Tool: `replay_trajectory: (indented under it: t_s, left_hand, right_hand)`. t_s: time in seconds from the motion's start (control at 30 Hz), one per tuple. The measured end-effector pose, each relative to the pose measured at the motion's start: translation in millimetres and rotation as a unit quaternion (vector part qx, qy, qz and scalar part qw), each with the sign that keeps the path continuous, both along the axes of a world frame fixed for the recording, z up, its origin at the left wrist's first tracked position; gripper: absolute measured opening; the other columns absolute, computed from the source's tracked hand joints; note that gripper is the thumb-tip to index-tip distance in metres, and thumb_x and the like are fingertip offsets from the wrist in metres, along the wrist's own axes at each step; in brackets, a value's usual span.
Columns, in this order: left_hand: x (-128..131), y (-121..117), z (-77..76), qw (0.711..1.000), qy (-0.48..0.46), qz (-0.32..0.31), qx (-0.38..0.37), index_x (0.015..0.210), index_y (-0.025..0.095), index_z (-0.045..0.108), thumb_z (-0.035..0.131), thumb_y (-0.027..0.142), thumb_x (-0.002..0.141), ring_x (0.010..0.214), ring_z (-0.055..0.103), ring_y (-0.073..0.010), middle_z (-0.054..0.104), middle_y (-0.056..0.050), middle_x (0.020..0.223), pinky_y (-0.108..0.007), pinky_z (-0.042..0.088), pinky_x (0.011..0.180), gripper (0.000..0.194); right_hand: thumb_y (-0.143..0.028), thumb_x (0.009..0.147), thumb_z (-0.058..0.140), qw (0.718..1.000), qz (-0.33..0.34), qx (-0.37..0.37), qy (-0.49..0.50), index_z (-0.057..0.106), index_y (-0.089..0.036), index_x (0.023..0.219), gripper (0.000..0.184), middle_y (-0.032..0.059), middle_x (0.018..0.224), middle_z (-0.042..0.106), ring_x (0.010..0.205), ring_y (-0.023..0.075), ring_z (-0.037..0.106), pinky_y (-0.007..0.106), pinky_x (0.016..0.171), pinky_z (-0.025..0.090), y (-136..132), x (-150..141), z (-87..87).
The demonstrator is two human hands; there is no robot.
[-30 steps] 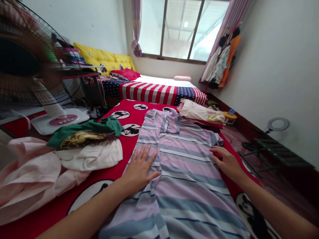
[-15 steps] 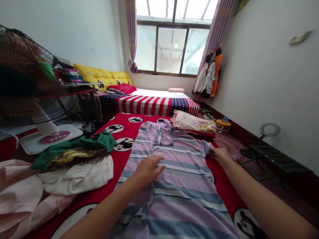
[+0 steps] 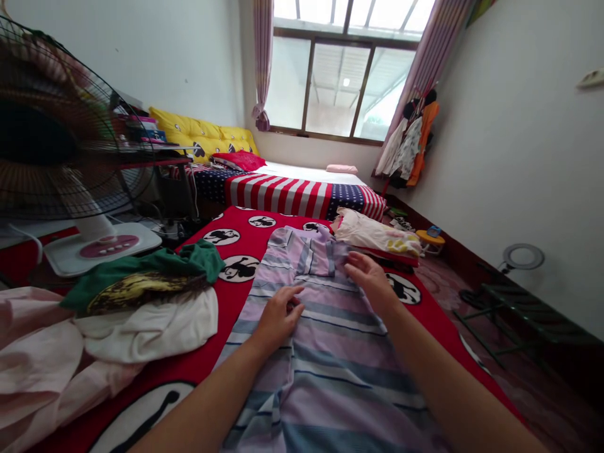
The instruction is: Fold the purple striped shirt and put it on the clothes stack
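- A lilac-and-grey striped cloth garment [image 3: 330, 321] lies on the red white-circled fabric cover [image 3: 438, 308].
- Your step looks like folding its right side inward; next calls for smoothing that flat.
- Left hand [image 3: 277, 318] loosely curled, right hand [image 3: 375, 283] near its collar; can't tell whether either grip pinches cloth.

The long lilac-and-grey striped garment [image 3: 335, 343] is smooth matt cloth; the red circle-patterned cover [image 3: 438, 324], matt fabric; the white fan base [image 3: 61, 257], smooth plastic.

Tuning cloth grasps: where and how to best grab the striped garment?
Probably pinch the left long edge, coming in low from the left. The striped garment lies mostly flat on the red sheet, offering little height to grab, and that edge is uncovered beyond the left hand.
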State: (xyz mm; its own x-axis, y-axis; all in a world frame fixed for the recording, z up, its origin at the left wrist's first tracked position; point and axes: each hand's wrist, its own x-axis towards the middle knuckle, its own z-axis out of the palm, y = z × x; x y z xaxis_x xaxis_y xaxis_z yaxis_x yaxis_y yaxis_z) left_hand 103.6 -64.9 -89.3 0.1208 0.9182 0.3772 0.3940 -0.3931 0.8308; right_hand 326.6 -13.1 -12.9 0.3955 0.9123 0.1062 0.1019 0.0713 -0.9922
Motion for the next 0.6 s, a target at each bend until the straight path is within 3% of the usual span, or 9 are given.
replay_trajectory:
  t_s: [0.03, 0.07, 0.13, 0.3, 0.43, 0.5, 0.6]
  left_hand:
    - [-1.1, -0.1, 0.2, 1.0, -0.012, -0.001, -0.004, 0.114, 0.015, 0.062, 0.055, 0.016, 0.081, 0.085, 0.063, -0.0152, 0.064, -0.008, 0.109, -0.026, 0.053, 0.074, 0.033]
    - [-2.2, -0.5, 0.5, 1.0, -0.021, -0.003, -0.006, 0.114, 0.014, 0.062, 0.055, 0.016, 0.081, 0.086, 0.064, -0.0152, 0.064, -0.009, 0.109, -0.026, 0.053, 0.074, 0.033]
    - [-3.4, -1.3, 1.0, 1.0, -0.026, -0.006, -0.007, 0.114, 0.013, 0.062, 0.054, 0.014, 0.081, 0.086, 0.063, -0.015, 0.063, -0.009, 0.109, -0.026, 0.053, 0.075, 0.034]
    - [-2.1, 0.4, -2.4, 1.0, -0.006, -0.001, 0.004, 0.115, 0.014, 0.062, 0.054, 0.013, 0.079, 0.085, 0.063, -0.0153, 0.063, -0.008, 0.106, -0.026, 0.054, 0.074, 0.037]
    - [-1.0, 4.7, -3.1, 0.999, 0.028, 0.026, -0.032, 0.118, 0.015, 0.06, 0.055, 0.013, 0.077, 0.087, 0.065, -0.0168, 0.063, -0.009, 0.109, -0.028, 0.054, 0.076, 0.041]
    - [-1.5, 6.7, 3.0, 0.994, 0.071, 0.02, -0.076, 0.124, 0.014, 0.056, 0.058, 0.016, 0.076, 0.091, 0.065, -0.0189, 0.062, -0.012, 0.114, -0.029, 0.054, 0.079, 0.049]
    - [-2.7, 9.8, 24.2, 0.978, 0.151, -0.033, -0.139, 0.134, 0.014, 0.049, 0.061, 0.029, 0.076, 0.1, 0.064, -0.0233, 0.061, -0.014, 0.12, -0.032, 0.053, 0.083, 0.061]
  right_hand:
    - [-0.032, 0.063, 0.078, 0.992, 0.121, 0.026, -0.023, 0.068, -0.021, 0.099, 0.039, 0.0055, 0.104, 0.072, 0.101, 0.0224, 0.067, 0.032, 0.086, 0.054, -12.4, -11.0, -1.1]
    - [-0.036, 0.064, 0.078, 0.977, 0.201, 0.048, -0.047, 0.069, -0.023, 0.102, 0.041, 0.0061, 0.11, 0.07, 0.107, 0.0232, 0.064, 0.034, 0.091, 0.052, -26.0, -16.9, -2.4]
    - [-0.042, 0.071, 0.074, 0.954, 0.279, 0.049, -0.099, 0.07, -0.024, 0.101, 0.036, 0.0066, 0.112, 0.07, 0.107, 0.0235, 0.064, 0.035, 0.093, 0.05, -54.3, -12.5, -5.9]
    - [-0.048, 0.077, 0.067, 0.942, 0.237, -0.052, -0.232, 0.07, -0.021, 0.098, 0.035, 0.0062, 0.088, 0.072, 0.08, 0.0211, 0.067, 0.029, 0.07, 0.053, -124.0, 47.7, -21.2]
    - [-0.046, 0.084, 0.058, 0.911, 0.22, -0.113, -0.329, 0.068, -0.02, 0.101, 0.032, 0.0059, 0.091, 0.071, 0.078, 0.0185, 0.065, 0.026, 0.07, 0.052, -186.1, 78.3, -30.6]
    - [-0.045, 0.085, 0.057, 0.894, 0.214, -0.131, -0.372, 0.067, -0.021, 0.105, 0.033, 0.0059, 0.092, 0.07, 0.075, 0.0174, 0.065, 0.025, 0.067, 0.052, -213.7, 84.2, -33.6]
    - [-0.045, 0.082, 0.058, 0.868, 0.18, -0.15, -0.437, 0.064, -0.023, 0.114, 0.039, 0.0062, 0.095, 0.07, 0.073, 0.0175, 0.065, 0.025, 0.066, 0.053, -242.8, 90.1, -39.8]
